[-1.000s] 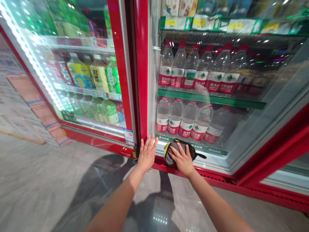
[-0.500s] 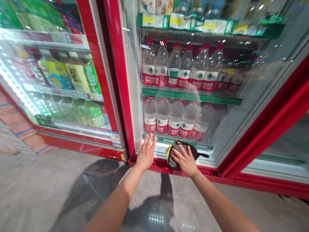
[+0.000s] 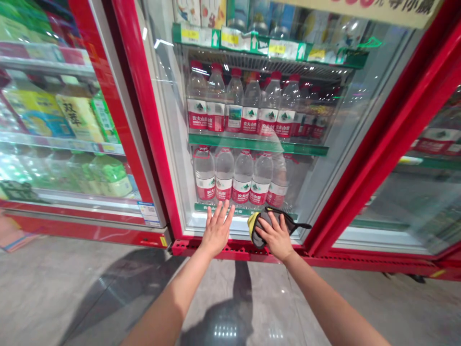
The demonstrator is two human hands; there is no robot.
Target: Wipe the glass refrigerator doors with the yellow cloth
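Left hand [image 3: 216, 235]: grip released, near fridge [image 3: 360, 192].
Right hand [image 3: 278, 240]: spread over pouch [image 3: 291, 224]; can't tell whether clasping.
Pouch: apparently being steadied; moving it calls for secure hold.

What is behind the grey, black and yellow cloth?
Beside the grey, black and yellow cloth, under the bare right hand, a green printed shelf strip shows; whatever lies directly behind the cloth is covered.
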